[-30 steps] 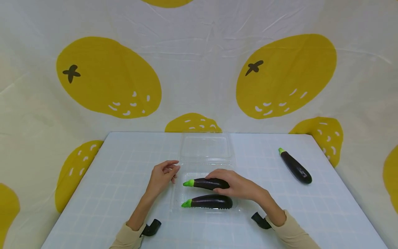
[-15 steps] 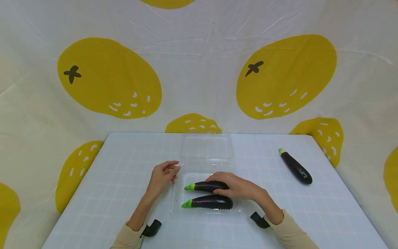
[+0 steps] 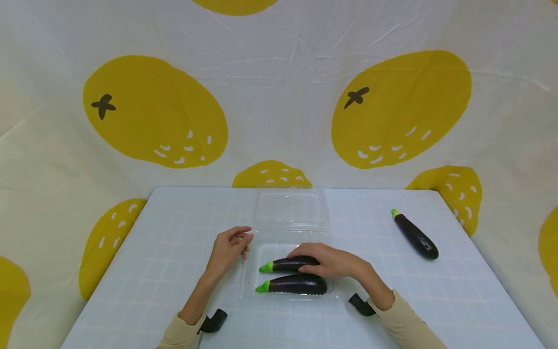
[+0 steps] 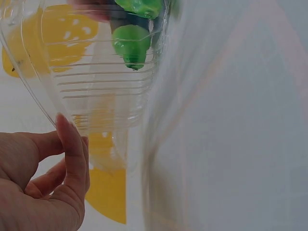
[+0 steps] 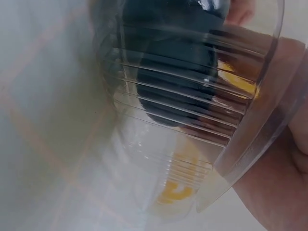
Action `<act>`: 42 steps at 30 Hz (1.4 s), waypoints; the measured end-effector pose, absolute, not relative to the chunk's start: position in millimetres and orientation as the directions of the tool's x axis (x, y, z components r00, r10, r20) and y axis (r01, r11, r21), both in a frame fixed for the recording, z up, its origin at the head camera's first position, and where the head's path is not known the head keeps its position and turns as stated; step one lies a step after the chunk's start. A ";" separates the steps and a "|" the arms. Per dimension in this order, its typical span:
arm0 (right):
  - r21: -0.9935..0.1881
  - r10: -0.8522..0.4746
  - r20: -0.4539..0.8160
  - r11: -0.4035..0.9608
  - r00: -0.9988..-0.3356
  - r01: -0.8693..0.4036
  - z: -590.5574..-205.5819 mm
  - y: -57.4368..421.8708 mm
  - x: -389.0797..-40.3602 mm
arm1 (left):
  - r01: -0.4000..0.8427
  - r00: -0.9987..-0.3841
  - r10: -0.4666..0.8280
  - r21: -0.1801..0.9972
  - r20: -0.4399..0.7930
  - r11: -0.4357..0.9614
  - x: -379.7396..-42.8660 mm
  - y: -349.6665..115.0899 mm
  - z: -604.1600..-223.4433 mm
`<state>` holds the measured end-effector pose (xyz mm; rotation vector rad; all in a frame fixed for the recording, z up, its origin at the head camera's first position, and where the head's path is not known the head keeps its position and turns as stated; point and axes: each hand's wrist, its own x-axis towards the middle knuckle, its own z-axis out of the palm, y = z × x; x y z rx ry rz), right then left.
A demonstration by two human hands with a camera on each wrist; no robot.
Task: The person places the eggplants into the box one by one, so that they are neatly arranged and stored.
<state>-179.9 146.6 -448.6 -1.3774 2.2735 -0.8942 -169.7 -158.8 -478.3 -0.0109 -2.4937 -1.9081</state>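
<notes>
A clear plastic clamshell box lies with its lid folded back on the table. My right hand grips an eggplant from above, thumb on the near side, inside the base. Parallel and nearer to me lies a second eggplant in the same base, its green cap also toward the left. My left hand is at the left rim near the hinge, fingers relaxed. In the left wrist view its fingertips meet the ribbed wall's rim. Through the clear wall, the right wrist view shows dark eggplant ends.
A third eggplant lies apart on the right side of the table. A white curtain with yellow fruit prints hangs behind the table. Black wrist-worn pieces sit below both hands.
The right hand has moved the gripped eggplant slightly toward me, closer to the second eggplant in the base. The left hand has stayed at the rim.
</notes>
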 end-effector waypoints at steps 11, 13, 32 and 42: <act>-0.664 -0.875 -0.042 0.385 -0.483 -0.640 -447.1 146.2 -180.6 | 0.011 -1.000 0.008 0.968 0.009 0.250 -168.1 -158.8 -477.5; -0.663 -0.869 -0.043 0.393 -0.492 -0.637 -447.0 147.3 -180.1 | 0.010 -1.000 0.009 0.969 0.008 0.248 -168.0 -158.7 -477.7; -0.667 -0.744 0.120 0.430 -0.658 -0.608 -434.0 174.7 -175.6 | 0.008 -1.000 0.006 0.964 0.007 0.265 -167.4 -158.8 -477.3; -0.588 -0.675 0.249 0.465 -0.695 -0.662 -429.9 199.5 -175.2 | 0.001 -1.000 0.002 0.960 0.000 0.280 -167.4 -158.9 -476.7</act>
